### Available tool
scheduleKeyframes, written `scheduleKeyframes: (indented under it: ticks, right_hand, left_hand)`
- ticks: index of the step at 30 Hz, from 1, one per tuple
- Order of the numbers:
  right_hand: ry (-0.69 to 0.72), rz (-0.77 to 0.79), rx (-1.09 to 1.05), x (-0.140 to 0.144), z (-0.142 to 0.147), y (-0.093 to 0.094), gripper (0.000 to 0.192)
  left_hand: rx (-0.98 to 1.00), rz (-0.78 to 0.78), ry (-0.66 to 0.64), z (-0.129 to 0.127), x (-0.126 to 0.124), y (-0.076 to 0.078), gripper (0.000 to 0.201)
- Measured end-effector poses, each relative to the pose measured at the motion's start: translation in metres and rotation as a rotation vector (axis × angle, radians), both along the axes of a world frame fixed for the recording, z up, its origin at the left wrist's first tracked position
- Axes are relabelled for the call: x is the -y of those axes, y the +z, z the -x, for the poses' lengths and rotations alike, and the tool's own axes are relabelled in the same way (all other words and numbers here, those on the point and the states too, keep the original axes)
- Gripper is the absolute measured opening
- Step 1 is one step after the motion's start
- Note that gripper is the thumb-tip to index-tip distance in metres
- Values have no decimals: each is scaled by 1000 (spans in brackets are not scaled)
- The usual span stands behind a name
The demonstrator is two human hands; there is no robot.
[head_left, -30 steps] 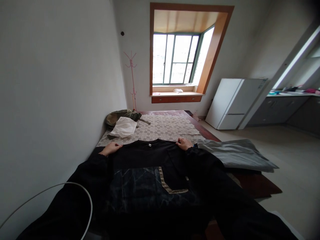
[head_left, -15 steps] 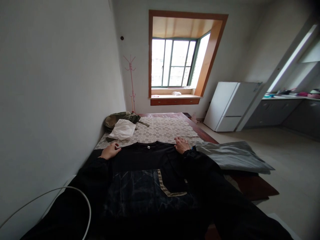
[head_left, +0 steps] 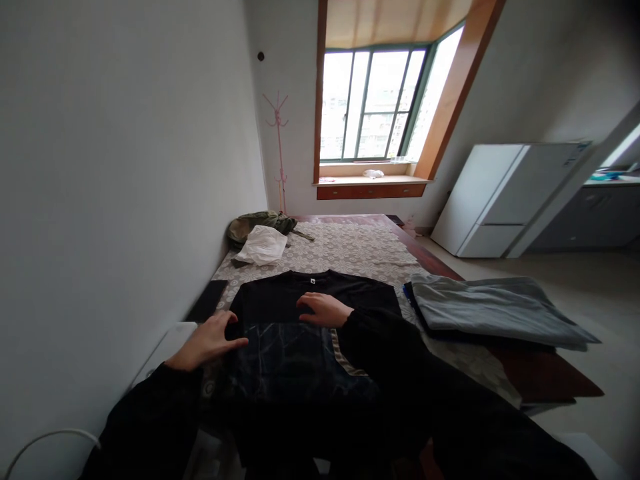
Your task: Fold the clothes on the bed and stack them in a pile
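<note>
A black T-shirt (head_left: pixel 280 300) with a dark marbled panel and a tan-edged patch lies spread out, its collar at the far side. At its left edge, near the sleeve, is my left hand (head_left: pixel 213 337), thumb and fingers apart; I cannot tell whether it touches the cloth. My right hand (head_left: pixel 325 310) is over the upper chest below the collar, fingers stretched toward the left and slightly bent. Nothing shows in either hand. My right sleeve hides part of the shirt's right side.
A patterned cloth (head_left: pixel 360 247) covers the table. Folded grey clothing (head_left: pixel 495 310) lies at the right, over darker cloth. A white bag (head_left: pixel 263 245) and a camouflage backpack (head_left: pixel 250 223) sit at the back left beside the wall. A white cable (head_left: pixel 55 433) curves at the lower left.
Both hands have left the shirt's shoulders. The left came down along the left edge; the right moved left over the chest. The view has shifted, so the scene sits further right.
</note>
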State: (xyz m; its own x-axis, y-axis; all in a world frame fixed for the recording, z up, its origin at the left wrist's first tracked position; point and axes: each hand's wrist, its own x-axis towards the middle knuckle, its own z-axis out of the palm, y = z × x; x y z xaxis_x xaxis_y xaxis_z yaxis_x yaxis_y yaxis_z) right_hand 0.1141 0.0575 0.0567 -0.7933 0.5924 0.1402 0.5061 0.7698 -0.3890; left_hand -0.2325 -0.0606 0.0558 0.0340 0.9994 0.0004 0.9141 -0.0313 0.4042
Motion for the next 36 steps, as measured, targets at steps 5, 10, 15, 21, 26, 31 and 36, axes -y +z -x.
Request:
scheduleKeyframes:
  ticks: [5,10,15,21,26,31,36]
  right_hand:
    - [111,152,-133,38,47,-5,31]
    - [98,631,-482,50,85,-14,51]
    - [-58,1126,-901,46,109,-16,64]
    - [-283,1260,-1020,32,98,-39,59]
    - [-258,1066,-988,27,94,-56,110]
    - [-269,767,-679,23,85,-49,89]
    - [-352,220,-314,16,85,-25,62]
  left_hand:
    - [87,-49,93,-4,4,3,31]
    - [732,-149,251,-11,-29,30,50]
    - [1170,111,-30,-49,-36,65,56]
    - [776,-93,-58,-58,-3,39,49]
    - [226,-216,-90,-44,32,-9,69]
    - [159,-284,55,-35,48,-24,60]
    - [178,-262,90,-34,55,-26,33]
